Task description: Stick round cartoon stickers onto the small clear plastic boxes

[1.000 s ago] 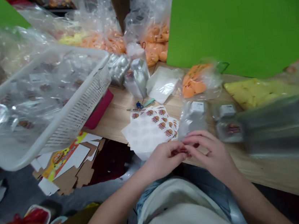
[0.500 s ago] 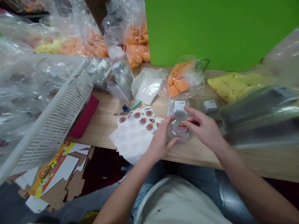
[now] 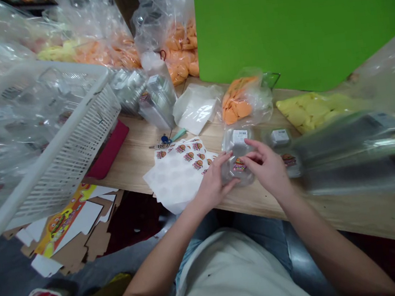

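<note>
A small clear plastic box (image 3: 237, 155) with a white label and a round burger sticker lies on the wooden table (image 3: 356, 212) near its front edge. My left hand (image 3: 215, 183) rests against the box's left side, fingers curved on it. My right hand (image 3: 267, 167) presses its fingertips on the sticker on the box's front. Just left of my hands lies a white sticker sheet (image 3: 179, 172) carrying several burger stickers.
A white plastic basket (image 3: 74, 144) full of clear packs overhangs the table at left. Bags of orange pieces (image 3: 237, 102) and yellow pieces (image 3: 311, 110) lie behind, before a green board (image 3: 297, 20). A stack of clear boxes (image 3: 356, 152) stretches right. Printed cardboard (image 3: 66, 224) lies on the floor.
My hands went from pinching something small at the table's edge forward onto the clear box, which now bears a sticker. The view shifted right and slightly up.
</note>
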Available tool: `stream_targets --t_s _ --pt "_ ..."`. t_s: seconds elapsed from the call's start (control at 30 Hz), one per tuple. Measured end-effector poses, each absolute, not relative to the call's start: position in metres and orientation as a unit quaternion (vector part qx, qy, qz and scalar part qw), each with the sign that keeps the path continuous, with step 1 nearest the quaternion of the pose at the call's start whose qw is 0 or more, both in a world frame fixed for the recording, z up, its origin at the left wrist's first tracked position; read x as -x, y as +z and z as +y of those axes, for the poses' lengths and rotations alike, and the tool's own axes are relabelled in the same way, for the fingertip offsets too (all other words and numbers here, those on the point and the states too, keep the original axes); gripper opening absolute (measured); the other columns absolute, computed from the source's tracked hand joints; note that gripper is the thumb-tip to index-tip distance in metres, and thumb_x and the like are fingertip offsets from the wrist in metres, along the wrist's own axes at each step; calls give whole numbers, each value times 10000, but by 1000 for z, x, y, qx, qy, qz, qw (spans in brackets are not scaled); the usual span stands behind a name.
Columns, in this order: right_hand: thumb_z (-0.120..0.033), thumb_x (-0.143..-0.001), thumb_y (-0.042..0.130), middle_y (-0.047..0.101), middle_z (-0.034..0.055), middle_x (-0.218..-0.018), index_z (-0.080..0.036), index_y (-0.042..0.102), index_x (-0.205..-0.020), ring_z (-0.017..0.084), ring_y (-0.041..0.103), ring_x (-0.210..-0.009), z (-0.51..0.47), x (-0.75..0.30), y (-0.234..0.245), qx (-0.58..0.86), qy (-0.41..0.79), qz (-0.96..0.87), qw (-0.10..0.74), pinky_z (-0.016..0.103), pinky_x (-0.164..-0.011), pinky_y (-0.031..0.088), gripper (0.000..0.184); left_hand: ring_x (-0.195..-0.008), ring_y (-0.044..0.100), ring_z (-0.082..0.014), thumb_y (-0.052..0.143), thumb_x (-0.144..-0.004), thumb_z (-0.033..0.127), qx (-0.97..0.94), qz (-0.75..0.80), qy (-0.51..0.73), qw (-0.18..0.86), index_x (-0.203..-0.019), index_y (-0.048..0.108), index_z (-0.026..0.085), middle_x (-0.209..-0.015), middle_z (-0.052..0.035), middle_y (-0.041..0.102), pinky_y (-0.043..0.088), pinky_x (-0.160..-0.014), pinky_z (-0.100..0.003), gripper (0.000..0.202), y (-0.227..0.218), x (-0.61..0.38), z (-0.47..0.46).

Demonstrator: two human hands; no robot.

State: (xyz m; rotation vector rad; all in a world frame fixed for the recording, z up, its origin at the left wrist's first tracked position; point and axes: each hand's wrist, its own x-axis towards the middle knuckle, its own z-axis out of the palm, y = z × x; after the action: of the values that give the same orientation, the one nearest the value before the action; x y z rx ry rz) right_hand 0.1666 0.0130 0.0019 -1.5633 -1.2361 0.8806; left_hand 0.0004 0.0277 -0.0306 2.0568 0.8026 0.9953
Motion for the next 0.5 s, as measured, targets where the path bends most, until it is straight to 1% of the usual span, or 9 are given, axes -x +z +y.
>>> stream_targets --t_s 0.13,0.2,0.23,0.3,0.37,0.43,0.5 --pt "-347 -752 586 648 6 -731 -202 512 -1200 140 570 -618 13 -166 -1 650 307 -555 419 306 -627 478 477 -1320 287 -220 515 -836 261 -843 277 351 299 -1155 427 198 -1365 -141 379 292 -1061 -436 338 -30 3 29" --pt "-354 -778 556 644 11 -750 -217 508 -1210 147 564 -616 12 -168 0 650 264 -597 388 316 -628 480 455 -1325 274 -222 491 -847 265 -860 282 319 281 -1100 483 187 -1377 -138 360 295 -1062 -425 265 -30 4 31" --pt "-352 -789 545 647 26 -798 -225 499 -1223 160 572 -656 11 -169 1 649 230 -622 373 333 -655 484 455 -1326 272 -223 483 -851 272 -865 287 305 277 -1091 497 185 -1382 -136 352 297 -1061 -421 256 -30 4 32" --pt "-358 -788 549 620 82 -1005 -227 462 -1263 214 579 -843 8 -174 2 648 134 -660 356 392 -758 475 500 -1324 276 -223 476 -853 289 -869 291 293 274 -1083 512 181 -1382 -136 351 304 -1058 -414 257 -29 4 33" --pt "-369 -785 556 523 131 -1189 -215 395 -1314 262 523 -1018 3 -180 1 662 39 -648 374 431 -816 456 573 -1320 283 -223 480 -850 291 -865 288 297 283 -1070 523 176 -1371 -140 366 304 -1060 -408 252 -27 4 33" --pt "-388 -784 561 487 149 -1228 -208 315 -1355 279 494 -1071 -2 -185 -2 663 2 -640 388 442 -821 455 647 -1318 285 -229 515 -831 295 -854 280 316 303 -1076 525 177 -1372 -144 366 296 -1064 -410 272 -24 6 30" --pt "-417 -770 581 502 139 -1230 -214 256 -1378 289 474 -1107 -6 -185 -5 626 21 -695 352 467 -865 431 719 -1309 298 -238 557 -806 299 -823 297 358 325 -1103 512 191 -1382 -140 354 290 -1062 -425 320 -20 10 25"
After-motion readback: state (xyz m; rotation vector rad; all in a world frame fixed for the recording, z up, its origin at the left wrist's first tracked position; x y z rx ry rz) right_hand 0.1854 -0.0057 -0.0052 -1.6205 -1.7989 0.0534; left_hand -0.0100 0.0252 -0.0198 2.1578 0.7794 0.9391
